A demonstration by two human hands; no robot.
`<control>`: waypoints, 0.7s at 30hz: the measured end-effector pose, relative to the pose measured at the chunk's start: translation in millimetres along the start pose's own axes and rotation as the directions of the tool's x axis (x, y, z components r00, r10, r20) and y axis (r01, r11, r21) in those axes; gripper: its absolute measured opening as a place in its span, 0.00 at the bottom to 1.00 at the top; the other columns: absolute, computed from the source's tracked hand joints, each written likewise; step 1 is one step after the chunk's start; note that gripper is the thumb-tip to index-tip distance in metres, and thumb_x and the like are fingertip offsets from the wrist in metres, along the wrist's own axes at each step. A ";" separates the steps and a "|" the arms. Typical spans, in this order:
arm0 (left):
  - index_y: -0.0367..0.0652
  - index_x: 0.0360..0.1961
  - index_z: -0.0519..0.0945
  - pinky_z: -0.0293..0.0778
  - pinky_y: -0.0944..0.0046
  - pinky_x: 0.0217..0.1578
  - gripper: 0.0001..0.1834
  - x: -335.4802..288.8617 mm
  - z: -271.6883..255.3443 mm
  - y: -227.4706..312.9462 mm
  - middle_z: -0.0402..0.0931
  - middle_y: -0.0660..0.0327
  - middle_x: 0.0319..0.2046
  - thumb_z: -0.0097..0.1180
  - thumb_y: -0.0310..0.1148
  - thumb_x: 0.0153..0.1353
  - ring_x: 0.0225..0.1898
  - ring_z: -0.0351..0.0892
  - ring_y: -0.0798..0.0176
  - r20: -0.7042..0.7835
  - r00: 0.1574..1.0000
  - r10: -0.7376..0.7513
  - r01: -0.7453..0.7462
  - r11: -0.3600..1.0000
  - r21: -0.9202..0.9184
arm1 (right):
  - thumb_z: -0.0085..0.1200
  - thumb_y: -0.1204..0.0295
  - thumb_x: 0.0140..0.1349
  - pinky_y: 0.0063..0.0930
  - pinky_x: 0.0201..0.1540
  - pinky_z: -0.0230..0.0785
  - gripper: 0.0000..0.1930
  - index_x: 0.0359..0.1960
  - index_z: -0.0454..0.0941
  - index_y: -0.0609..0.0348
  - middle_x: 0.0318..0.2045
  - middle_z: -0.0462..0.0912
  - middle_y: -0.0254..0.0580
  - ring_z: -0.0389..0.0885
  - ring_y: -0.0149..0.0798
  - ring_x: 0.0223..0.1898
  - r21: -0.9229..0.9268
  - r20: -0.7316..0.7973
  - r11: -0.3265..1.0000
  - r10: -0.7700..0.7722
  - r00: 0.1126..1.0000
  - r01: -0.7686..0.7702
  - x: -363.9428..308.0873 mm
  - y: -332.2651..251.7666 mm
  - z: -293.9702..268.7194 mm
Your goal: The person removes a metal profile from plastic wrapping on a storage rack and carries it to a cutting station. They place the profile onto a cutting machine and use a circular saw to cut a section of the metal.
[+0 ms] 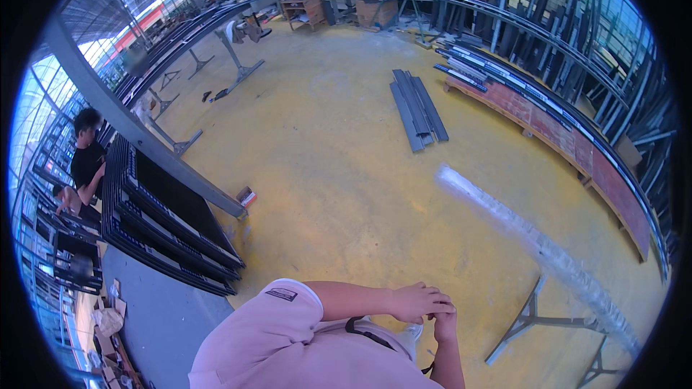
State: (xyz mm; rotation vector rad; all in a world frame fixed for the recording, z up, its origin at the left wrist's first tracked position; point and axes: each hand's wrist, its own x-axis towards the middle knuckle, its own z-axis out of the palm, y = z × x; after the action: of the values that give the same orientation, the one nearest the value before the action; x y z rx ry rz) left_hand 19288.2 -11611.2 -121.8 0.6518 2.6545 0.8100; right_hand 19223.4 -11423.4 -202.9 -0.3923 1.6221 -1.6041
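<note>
My left hand (416,303) reaches across in front of my body, and its bent fingers meet my right hand (445,323). Both hands are closed together at the fingertips. Anything small between them is hidden by the fingers. Nearest to them on the right lies a long bundle wrapped in clear plastic (537,241), slanting across a grey metal trestle (533,317); my hands are apart from it. A black strap (369,334) hangs at my waist.
Black framed panels (173,223) lean in a stack by a grey post (184,155) at left, beside a person (88,155). Grey profiles (418,112) lie on the yellow floor ahead. A low red platform (555,130) bears long bars. A small red box (246,197) sits by the post.
</note>
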 end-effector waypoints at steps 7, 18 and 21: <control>0.47 0.66 0.67 0.77 0.50 0.45 0.39 -207.6 -129.6 -116.7 0.80 0.54 0.47 0.64 0.51 0.56 0.46 0.81 0.46 -0.166 0.609 -0.776 0.690 0.621 -0.372 | 0.61 0.64 0.61 0.29 0.53 0.70 0.30 0.63 0.69 0.67 0.48 0.79 0.42 0.77 0.35 0.50 0.118 0.426 0.992 -0.017 0.905 -0.037 168.1 -89.4 224.2; 0.42 0.58 0.75 0.75 0.61 0.48 0.31 -402.1 -274.5 -350.1 0.81 0.56 0.45 0.67 0.48 0.59 0.46 0.80 0.61 -0.329 0.066 -0.942 0.368 0.330 -0.870 | 0.65 0.58 0.57 0.38 0.49 0.72 0.29 0.59 0.75 0.55 0.42 0.85 0.47 0.82 0.46 0.43 -0.553 0.819 0.663 0.321 0.475 0.505 523.3 -175.2 470.2; 0.40 0.57 0.76 0.76 0.60 0.47 0.28 -444.0 -298.3 -398.4 0.81 0.58 0.45 0.63 0.47 0.63 0.45 0.80 0.62 -0.232 -0.090 -0.969 0.211 0.209 -0.955 | 0.62 0.55 0.59 0.36 0.47 0.72 0.23 0.53 0.80 0.51 0.37 0.85 0.46 0.82 0.45 0.40 -0.582 0.809 0.626 0.512 0.289 0.519 603.3 -189.1 544.5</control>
State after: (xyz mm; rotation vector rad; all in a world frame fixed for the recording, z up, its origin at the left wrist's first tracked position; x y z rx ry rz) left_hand 19416.9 -12262.0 -53.7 -1.9430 2.1979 1.9037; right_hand 19173.1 -12254.4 -147.7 -1.5361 1.0927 -0.1413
